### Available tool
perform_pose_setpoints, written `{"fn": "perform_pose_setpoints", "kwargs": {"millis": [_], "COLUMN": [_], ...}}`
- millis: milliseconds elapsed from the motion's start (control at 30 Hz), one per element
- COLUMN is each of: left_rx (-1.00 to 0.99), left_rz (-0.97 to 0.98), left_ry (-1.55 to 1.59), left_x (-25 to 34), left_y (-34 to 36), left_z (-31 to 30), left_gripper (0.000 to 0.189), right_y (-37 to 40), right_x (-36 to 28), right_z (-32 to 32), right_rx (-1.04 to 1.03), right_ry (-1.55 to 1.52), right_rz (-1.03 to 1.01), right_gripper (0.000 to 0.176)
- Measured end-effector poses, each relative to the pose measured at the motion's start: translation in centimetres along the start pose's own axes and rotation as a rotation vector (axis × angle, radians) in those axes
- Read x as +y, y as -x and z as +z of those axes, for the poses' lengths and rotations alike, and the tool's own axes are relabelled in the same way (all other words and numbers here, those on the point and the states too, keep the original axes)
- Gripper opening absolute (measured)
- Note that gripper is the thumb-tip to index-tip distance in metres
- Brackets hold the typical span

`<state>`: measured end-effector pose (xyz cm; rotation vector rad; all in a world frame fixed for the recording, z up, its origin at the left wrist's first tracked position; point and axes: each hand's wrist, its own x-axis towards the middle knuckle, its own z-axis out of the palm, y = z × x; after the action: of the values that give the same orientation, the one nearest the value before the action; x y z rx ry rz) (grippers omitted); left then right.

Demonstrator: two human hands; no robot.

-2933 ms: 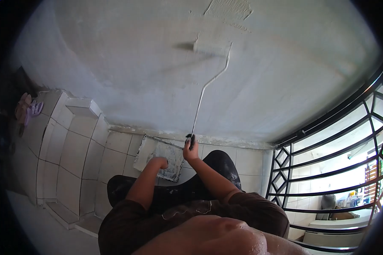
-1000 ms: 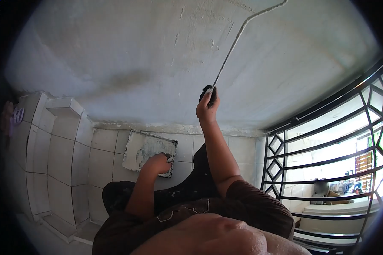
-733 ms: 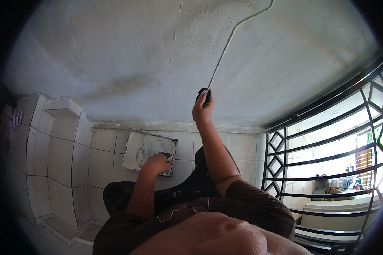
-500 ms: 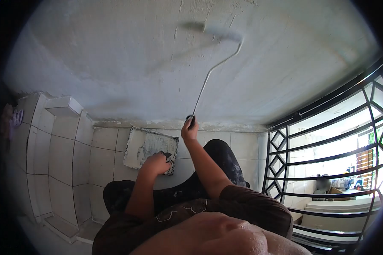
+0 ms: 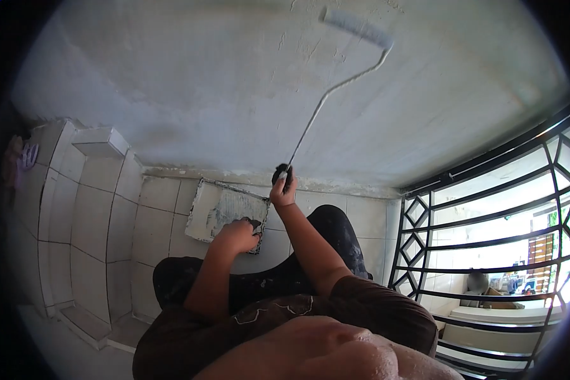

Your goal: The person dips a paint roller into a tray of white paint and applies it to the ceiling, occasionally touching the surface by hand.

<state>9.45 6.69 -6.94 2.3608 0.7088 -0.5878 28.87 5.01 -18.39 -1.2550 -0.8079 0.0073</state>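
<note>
My right hand (image 5: pixel 284 191) is closed around the black handle of a paint roller (image 5: pixel 356 26). Its long bent metal rod reaches up and right, and the pale roller head lies over the grey-white wall (image 5: pixel 221 95). Below and to the left, a paint tray (image 5: pixel 201 215) with white paint and dark smeared edges rests on the tiled floor. My left hand (image 5: pixel 237 237) is over the tray's near right part, fingers curled about something dark that I cannot make out.
On the right stands a black metal grille (image 5: pixel 487 263), with a bright area and assorted objects behind it. White tiled steps (image 5: pixel 95 196) rise at the left. My bent legs in paint-spotted dark trousers (image 5: pixel 329 234) are close to the tray.
The roller head has moved up and to the right across the wall, in my right hand. My left hand stays over the tray; the view has shifted slightly.
</note>
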Motion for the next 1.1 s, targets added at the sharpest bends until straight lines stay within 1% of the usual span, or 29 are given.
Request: {"fn": "perform_pose_setpoints", "kwargs": {"millis": [33, 100, 133, 200, 300, 400, 500, 600, 700, 800, 833, 967, 1000, 1067, 1100], "left_rx": [0.053, 0.156, 0.251, 0.439, 0.693, 0.882, 0.775, 0.778, 0.836, 0.578, 0.372, 0.175, 0.108, 0.008, -0.023], "left_rz": [0.008, 0.022, -0.014, -0.088, 0.027, 0.327, 0.432, 0.515, 0.518, 0.277, 0.150, 0.171, 0.163, 0.150, 0.144], "left_ry": [0.030, 0.086, 0.165, 0.323, 0.520, 0.417, 0.685, 0.816, 0.787, 0.575, 0.541, 0.395, 0.347, 0.286, 0.273], "left_x": [-0.1, -0.3, -0.1, 0.4, -1.6, -2.7, -3.6, -3.7, -5.5, -8.3, -9.6, -12.5, -13.0, -13.3, -13.4], "left_y": [0.1, 0.2, 0.2, -0.1, -2.3, -4.2, -7.6, -9.5, -12.6, -15.6, -17.0, -19.4, -19.9, -19.3, -19.2], "left_z": [0.0, 0.0, -0.4, -1.9, -2.2, -3.0, -3.4, -4.5, -2.4, 1.6, 3.2, 11.3, 12.8, 14.1, 14.7], "left_gripper": [0.052, 0.054, 0.053, 0.052, 0.053, 0.061, 0.066, 0.058, 0.049, 0.040, 0.043, 0.040, 0.041, 0.041, 0.041], "right_y": [-1.2, -3.7, -4.7, -6.4, -7.8, -8.7, -8.9, -8.2, -5.9, -1.8, 0.0, 6.6, 8.0, 10.6, 11.2], "right_x": [-0.7, -3.4, -4.8, -7.4, -8.5, -9.4, -9.3, -7.5, -3.3, -0.9, 0.3, 4.2, 5.1, 6.3, 6.2], "right_z": [0.7, 2.0, 2.7, 4.2, 6.4, 8.2, 9.4, 10.2, 10.5, 9.5, 8.9, 6.8, 6.2, 5.3, 5.2], "right_rx": [0.004, -0.044, -0.066, -0.093, -0.114, -0.104, -0.102, -0.098, -0.082, -0.100, -0.113, -0.087, -0.112, -0.159, -0.163], "right_ry": [-0.041, -0.068, -0.081, -0.047, -0.033, -0.021, 0.013, 0.049, 0.085, 0.179, 0.210, 0.313, 0.306, 0.288, 0.306], "right_rz": [-0.060, 0.011, 0.049, 0.035, 0.042, 0.089, 0.137, 0.166, 0.198, 0.224, 0.239, 0.266, 0.324, 0.443, 0.450], "right_gripper": [0.022, 0.022, 0.022, 0.020, 0.017, 0.014, 0.011, 0.010, 0.009, 0.012, 0.013, 0.016, 0.017, 0.019, 0.021]}}
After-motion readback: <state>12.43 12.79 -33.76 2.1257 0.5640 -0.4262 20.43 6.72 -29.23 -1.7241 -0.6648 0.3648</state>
